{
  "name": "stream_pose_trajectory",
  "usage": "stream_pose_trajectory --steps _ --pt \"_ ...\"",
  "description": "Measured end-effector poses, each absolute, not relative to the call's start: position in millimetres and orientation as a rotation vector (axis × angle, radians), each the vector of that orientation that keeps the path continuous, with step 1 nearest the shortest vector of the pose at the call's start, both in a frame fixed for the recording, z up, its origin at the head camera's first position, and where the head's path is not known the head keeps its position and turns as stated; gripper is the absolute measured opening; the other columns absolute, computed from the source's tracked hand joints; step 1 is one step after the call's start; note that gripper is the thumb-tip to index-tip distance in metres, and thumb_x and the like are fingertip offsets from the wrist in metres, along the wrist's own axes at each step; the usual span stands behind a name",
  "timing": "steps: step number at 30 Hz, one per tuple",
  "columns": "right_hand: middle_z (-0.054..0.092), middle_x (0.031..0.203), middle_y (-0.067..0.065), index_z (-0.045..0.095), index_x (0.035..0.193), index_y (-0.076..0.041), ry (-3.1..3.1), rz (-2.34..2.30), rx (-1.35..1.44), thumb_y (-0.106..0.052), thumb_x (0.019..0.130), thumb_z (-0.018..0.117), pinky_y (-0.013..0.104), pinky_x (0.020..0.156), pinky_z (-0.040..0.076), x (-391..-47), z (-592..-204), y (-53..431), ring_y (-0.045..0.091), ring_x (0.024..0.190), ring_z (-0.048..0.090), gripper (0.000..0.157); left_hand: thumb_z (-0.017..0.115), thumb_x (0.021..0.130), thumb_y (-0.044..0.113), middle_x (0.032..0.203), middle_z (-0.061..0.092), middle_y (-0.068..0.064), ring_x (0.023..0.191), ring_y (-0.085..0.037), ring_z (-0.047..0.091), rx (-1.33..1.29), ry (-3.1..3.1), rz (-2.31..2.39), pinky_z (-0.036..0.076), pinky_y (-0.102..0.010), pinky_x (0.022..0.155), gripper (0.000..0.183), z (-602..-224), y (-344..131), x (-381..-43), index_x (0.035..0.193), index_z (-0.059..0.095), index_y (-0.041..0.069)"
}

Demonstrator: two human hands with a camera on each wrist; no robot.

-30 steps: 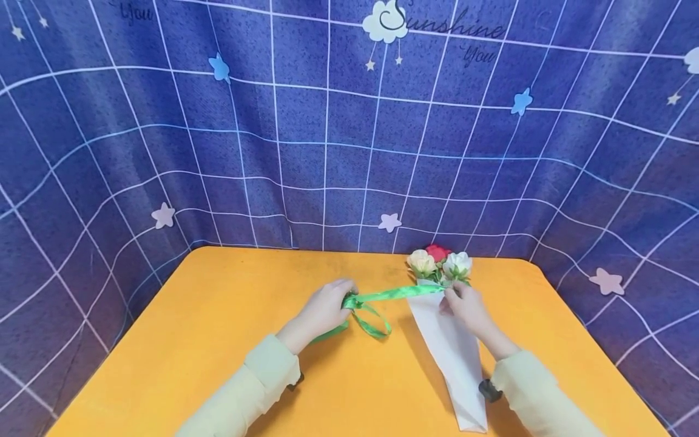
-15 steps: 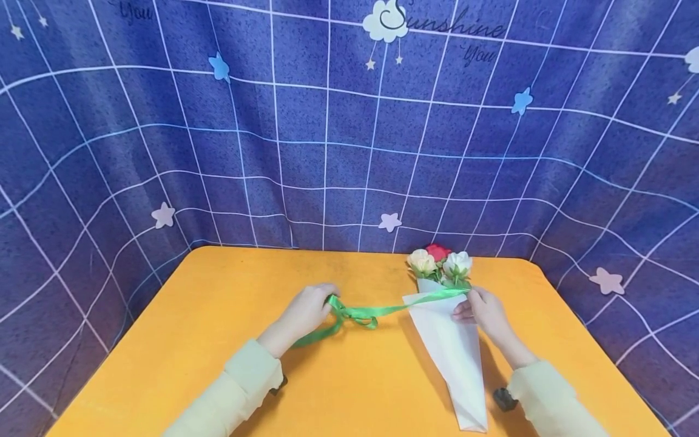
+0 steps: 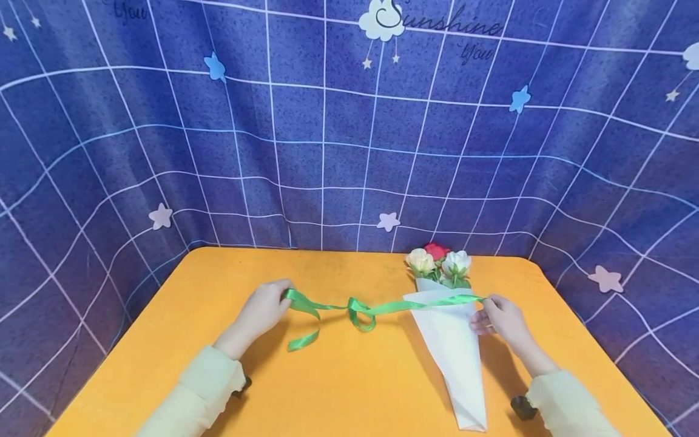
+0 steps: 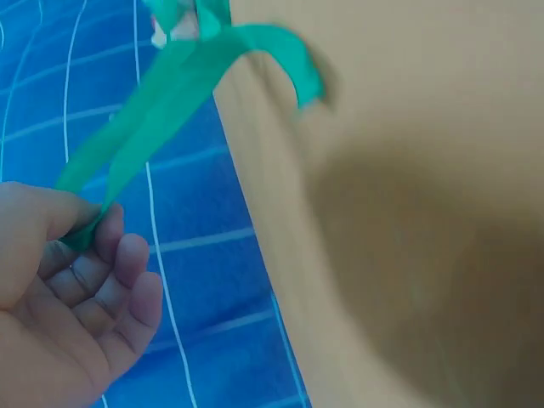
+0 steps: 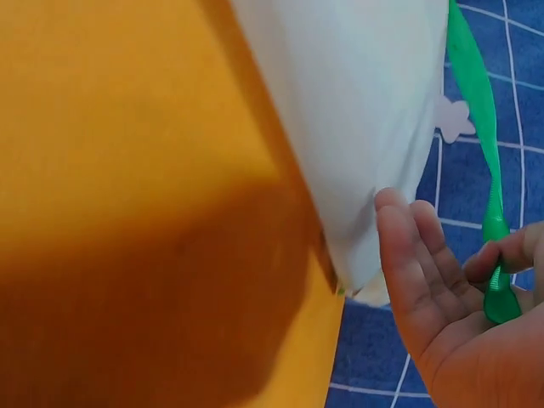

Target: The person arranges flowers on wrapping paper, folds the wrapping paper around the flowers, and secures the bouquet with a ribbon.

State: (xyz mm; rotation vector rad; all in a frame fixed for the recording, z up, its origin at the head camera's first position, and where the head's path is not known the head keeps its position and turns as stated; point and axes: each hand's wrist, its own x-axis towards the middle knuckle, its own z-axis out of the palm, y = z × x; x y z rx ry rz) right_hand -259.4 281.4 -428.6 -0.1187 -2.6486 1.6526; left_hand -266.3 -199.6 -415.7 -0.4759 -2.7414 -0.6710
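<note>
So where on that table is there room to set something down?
One bare patch of the table lies on the near side of the ribbon, between the left sleeve and the paper. Another lies behind the ribbon, from the left hand across to the flowers. It's crowded at right, where ribbon, paper and right hand come together.

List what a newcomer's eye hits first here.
First, the green ribbon, stretched between the left grip and the right grip, looped near its middle. Then the red, cream and white flowers near the far edge of the orange table, right of centre, in a white paper wrap. Behind, the blue star-patterned curtain.
</note>
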Motion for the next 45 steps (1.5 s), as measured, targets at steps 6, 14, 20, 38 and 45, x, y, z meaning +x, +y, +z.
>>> stream_pose_trajectory --steps 6,14,20,38,45 --pt "0.061 0.063 0.007 0.055 0.087 0.005 -2.808 1.310 -0.117 -0.022 0.097 0.039 0.030 0.051 0.051 -256.3 -434.8 302.8 0.018 0.052 0.058 0.033 0.059 0.084 0.004 0.070 0.055 0.001 0.058 -0.014 0.043 -0.377 -2.775 -0.646 0.038 -0.028 0.054 0.007 -416.8 -225.2 -263.4 0.083 0.060 0.011" --pt "0.062 0.066 0.009 0.064 0.081 0.000 -2.952 0.690 0.131 -0.017 0.085 0.060 0.038 0.056 0.045 -248.3 -438.3 322.7 0.027 0.061 0.057 0.018 0.061 0.083 0.005 0.071 0.055 0.000 0.061 -0.016 0.045 -0.342 -2.797 -0.603 0.038 -0.029 0.055 0.002 -422.0 -245.4 -260.0 0.084 0.062 0.006" --pt "0.062 0.112 0.023 0.062 0.115 0.002 -2.747 0.530 0.478 -0.010 0.080 0.069 0.057 0.088 0.044 -253.0 -439.2 302.9 0.046 0.107 0.054 0.037 0.064 0.081 0.004 0.071 0.054 0.000 0.062 -0.015 0.045 -0.357 -2.794 -0.571 0.039 -0.030 0.055 0.006 -424.3 -247.6 -260.6 0.086 0.064 0.008" --pt "0.061 0.071 -0.004 0.065 0.078 -0.011 -2.729 0.463 0.536 -0.006 0.077 0.073 0.034 0.059 0.047 -258.9 -441.1 288.6 0.010 0.064 0.053 0.010 0.065 0.078 0.006 0.077 0.053 -0.003 0.067 -0.018 0.047 -0.337 -2.764 -0.552 0.041 -0.033 0.057 0.007 -422.2 -256.7 -262.8 0.085 0.065 0.007" --pt "0.061 0.065 -0.002 0.064 0.074 -0.010 -2.790 0.409 0.401 -0.005 0.077 0.073 0.032 0.052 0.044 -254.7 -438.8 311.0 0.010 0.056 0.050 0.011 0.066 0.079 0.002 0.077 0.056 -0.005 0.068 -0.019 0.052 -0.329 -2.760 -0.513 0.045 -0.038 0.059 0.006 -421.4 -275.6 -263.0 0.084 0.068 0.004"
